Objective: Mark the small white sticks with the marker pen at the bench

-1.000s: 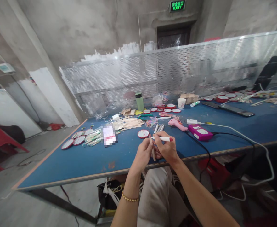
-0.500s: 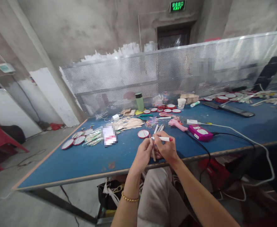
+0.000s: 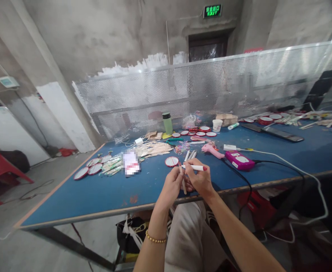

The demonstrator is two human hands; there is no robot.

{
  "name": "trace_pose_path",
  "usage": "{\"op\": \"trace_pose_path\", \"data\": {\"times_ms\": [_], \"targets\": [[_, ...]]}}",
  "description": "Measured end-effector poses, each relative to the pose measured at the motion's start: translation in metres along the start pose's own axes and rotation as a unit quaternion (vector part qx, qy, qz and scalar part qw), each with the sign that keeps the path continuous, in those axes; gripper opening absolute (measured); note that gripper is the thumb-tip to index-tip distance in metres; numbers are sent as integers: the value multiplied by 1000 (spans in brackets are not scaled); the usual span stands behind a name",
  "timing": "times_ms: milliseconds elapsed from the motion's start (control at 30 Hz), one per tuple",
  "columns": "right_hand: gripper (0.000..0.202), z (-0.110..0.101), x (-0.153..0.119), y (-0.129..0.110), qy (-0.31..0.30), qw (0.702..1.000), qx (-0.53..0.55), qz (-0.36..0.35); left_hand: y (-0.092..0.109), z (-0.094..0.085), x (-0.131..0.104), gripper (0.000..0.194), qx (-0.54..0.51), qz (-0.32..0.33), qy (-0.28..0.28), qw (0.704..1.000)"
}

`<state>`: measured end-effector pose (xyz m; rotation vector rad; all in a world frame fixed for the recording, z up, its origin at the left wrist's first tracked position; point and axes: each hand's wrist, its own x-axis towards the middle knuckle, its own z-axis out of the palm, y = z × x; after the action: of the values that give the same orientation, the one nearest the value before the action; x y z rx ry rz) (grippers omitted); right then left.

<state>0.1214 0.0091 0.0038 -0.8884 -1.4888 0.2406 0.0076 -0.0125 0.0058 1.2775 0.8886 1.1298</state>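
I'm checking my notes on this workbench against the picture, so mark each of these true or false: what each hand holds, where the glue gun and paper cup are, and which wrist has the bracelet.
1. The right hand holds a white marker with a red end. True.
2. The left hand holds the green tumbler. False: it holds a wooden stick; the tumbler stands near the mesh panel.
3. The paper cup stands to the right of the tumbler. True.
4. The pink glue gun hangs off the table's edge. False: it lies on the blue tabletop.
5. The beaded bracelet is on the left wrist. True.
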Motion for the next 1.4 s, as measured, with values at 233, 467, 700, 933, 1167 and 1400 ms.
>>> {"op": "trace_pose_path", "data": {"times_ms": [233,467,700,933,1167,1400], "targets": [[22,-1,0,0,-6,1000,-4,0,-1,-1,0,48,-5,-2,-2,1000],[22,-1,-1,1,4,1000,3,15,-3,-1,1,48,-4,-1,-5,1000],[22,0,0,0,2,1000,-1,6,-3,-1,1,47,0,-3,-3,1000],[23,0,-1,0,0,1000,1,12,-2,0,0,45,-2,1,-4,1000],[22,-1,-2,2,7,1000,3,20,-1,0,0,44,-6,0,-8,1000],[23,-1,-1,2,4,1000,0,11,-2,0,1,47,-4,-1,-8,1000]]}}
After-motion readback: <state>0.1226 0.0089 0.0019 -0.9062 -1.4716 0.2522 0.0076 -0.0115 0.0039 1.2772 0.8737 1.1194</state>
